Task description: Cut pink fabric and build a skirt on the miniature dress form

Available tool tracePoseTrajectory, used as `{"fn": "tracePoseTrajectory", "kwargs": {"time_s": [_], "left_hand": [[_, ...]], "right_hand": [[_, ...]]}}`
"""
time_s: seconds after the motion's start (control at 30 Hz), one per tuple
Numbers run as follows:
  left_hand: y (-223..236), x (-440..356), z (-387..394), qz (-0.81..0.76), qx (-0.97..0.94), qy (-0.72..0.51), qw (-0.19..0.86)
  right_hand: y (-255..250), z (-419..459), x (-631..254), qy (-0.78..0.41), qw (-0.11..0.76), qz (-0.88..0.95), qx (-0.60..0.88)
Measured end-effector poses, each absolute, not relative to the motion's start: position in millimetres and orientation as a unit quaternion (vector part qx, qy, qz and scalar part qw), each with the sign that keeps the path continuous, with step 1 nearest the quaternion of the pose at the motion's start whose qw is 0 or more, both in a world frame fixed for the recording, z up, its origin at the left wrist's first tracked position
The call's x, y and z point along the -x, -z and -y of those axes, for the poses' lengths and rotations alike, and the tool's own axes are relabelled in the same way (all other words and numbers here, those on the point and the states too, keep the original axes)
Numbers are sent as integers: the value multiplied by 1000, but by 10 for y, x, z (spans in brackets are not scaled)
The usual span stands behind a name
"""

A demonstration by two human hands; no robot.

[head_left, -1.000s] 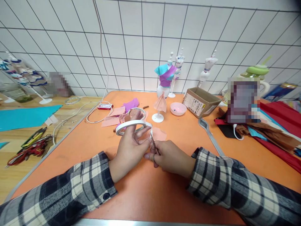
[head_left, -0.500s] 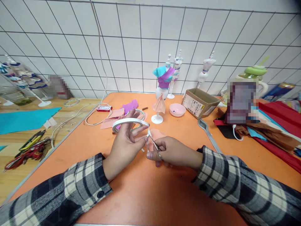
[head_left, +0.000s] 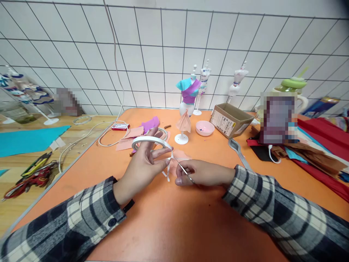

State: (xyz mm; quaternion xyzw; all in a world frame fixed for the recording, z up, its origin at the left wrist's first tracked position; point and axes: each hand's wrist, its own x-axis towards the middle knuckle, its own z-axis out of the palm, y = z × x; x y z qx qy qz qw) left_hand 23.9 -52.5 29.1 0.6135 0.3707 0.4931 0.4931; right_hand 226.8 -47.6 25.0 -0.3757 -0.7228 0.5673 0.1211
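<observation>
Left hand: the left hand [head_left: 143, 171] wears a white tape roll [head_left: 151, 142] looped over its raised fingers, and pinches the loose end of the tape between thumb and forefinger, just left of the scissors.
Tape strip: a short white tape strip [head_left: 168, 168] runs from the roll down to the pinch and curls below it; a second ago it was hidden between the two hands, and now it hangs free in the gap left of the scissors.
Scissors: small metal scissors [head_left: 182, 168] point up and left, tips touching the strip; they have tilted flatter than a second ago, and whether the blades are open is too fine to tell.
Right hand: the right hand [head_left: 203, 173] is closed around the scissor handles; it has slid to the right, away from the left hand, which it was touching.
What the change means: by my judgement the strip is being snipped off or has just come loose, since it now dangles by the blades.
Behind the scissors: pink paper pieces [head_left: 131, 137] lie on the orange table [head_left: 174, 225], with a small dress form [head_left: 188, 100] beyond them.
Right of the scissors: a pink bowl [head_left: 205, 127] and a cardboard box [head_left: 228, 119] stand well apart from the hands.
</observation>
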Motion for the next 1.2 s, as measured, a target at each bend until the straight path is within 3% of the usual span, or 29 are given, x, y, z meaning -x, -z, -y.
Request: {"fn": "tracePoseTrajectory", "kwargs": {"time_s": [0.23, 0.3, 0.4, 0.47, 0.57, 0.6, 0.8, 1.03, 1.13, 1.2], "left_hand": [[-354, -139, 477, -368, -574, -508, 525], [-361, -142, 476, -369, -564, -517, 528], [-346, -178, 496, -369, -573, -520, 515], [-330, -201, 510, -373, -585, -519, 500], [-311, -202, 502, -383, -582, -526, 488], [-306, -193, 490, -387, -577, -531, 485], [-282, -130, 401, -410, -562, -560, 450], [-274, -139, 392, -412, -582, -550, 435], [-287, -157, 404, -419, -593, -536, 432], [-301, -182, 426, -422, -596, -529, 432]], "right_hand": [[-173, 373, -2321, -561, 190, 688, 420], [-157, 395, -2286, -519, 274, 670, 454], [-127, 425, -2244, -350, 426, 643, 531], [-92, 405, -2256, -293, 391, 675, 552], [-22, 309, -2327, -359, 217, 720, 552], [-2, 270, -2355, -364, 203, 712, 565], [7, 178, -2438, -267, 305, 692, 597], [-68, 240, -2421, -159, 556, 582, 572], [-106, 292, -2419, -145, 577, 583, 554], [-136, 365, -2382, -157, 546, 638, 521]]}}
